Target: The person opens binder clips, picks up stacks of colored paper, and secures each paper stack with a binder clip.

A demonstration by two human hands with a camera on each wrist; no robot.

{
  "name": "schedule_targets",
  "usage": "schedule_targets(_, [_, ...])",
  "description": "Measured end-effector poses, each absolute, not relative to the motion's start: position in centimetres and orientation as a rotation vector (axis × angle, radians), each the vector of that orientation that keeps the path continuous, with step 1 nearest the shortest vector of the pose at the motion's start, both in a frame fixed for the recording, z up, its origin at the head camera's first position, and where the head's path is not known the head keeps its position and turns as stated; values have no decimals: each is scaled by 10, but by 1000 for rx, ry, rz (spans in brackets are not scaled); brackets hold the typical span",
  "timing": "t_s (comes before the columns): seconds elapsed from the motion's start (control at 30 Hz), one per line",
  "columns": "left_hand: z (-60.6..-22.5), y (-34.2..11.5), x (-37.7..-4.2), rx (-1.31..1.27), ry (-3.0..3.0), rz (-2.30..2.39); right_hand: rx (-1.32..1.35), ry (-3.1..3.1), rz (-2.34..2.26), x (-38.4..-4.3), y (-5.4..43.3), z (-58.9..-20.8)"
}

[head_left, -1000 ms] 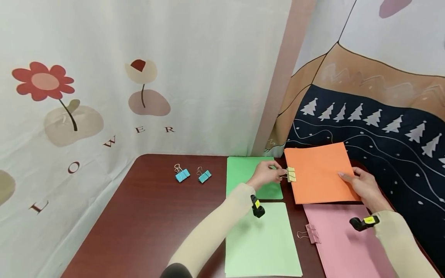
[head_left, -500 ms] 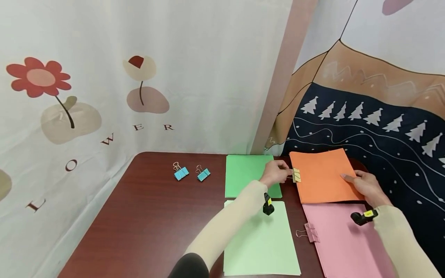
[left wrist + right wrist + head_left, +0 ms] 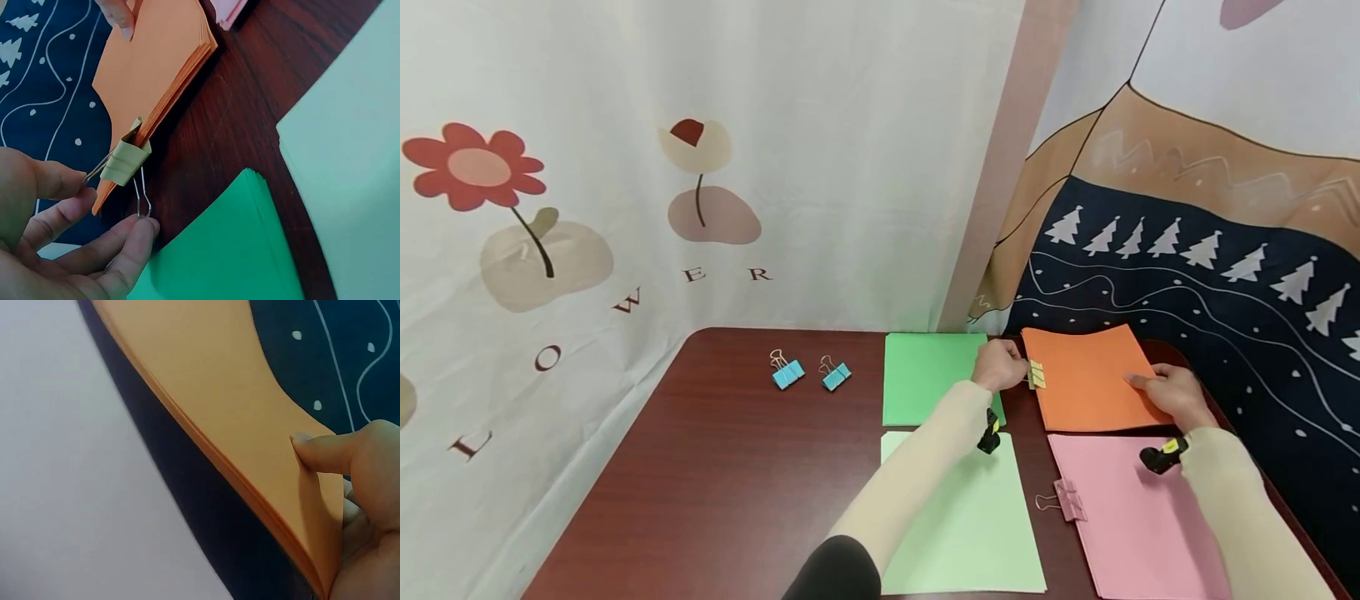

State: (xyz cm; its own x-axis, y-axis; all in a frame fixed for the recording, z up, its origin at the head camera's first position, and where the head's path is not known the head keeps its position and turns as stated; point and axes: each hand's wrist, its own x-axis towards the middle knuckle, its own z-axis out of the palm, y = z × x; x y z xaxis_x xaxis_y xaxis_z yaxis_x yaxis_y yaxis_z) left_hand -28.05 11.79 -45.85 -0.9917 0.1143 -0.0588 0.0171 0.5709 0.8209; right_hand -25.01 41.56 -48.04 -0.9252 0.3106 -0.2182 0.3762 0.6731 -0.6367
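Observation:
A stack of orange paper (image 3: 1090,379) is held at the table's back right. My right hand (image 3: 1172,393) grips its right edge, thumb on top and fingers beneath, as the right wrist view shows. On the stack's left edge sits a yellow binder clip (image 3: 127,159), its body around the sheets. My left hand (image 3: 1000,365) holds the clip's two wire handles; in the left wrist view the thumb (image 3: 59,181) is at one handle and fingertips (image 3: 147,228) at the other, with the handles spread apart.
Dark green paper (image 3: 925,379) and pale green paper (image 3: 962,533) lie left of the orange stack. Pink paper (image 3: 1138,517) with a pink binder clip (image 3: 1070,500) lies in front. Two blue binder clips (image 3: 787,374) stand farther left on the brown table (image 3: 737,483). Curtains hang behind.
The orange stack has come down closer to the table and shifted slightly right, with the yellow clip on its edge. My left hand has followed it rightward, still holding the clip's handles.

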Motion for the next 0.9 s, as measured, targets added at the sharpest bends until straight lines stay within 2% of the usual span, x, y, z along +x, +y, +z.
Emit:
schedule_targets(0.33, [-463,130,-287,56,2796,1218,509,2956,-866,-248,406,-484])
schedule_targets(0.9, [-467,134,-290,106,2828,1095,651,2908,-729,-249,398,-479])
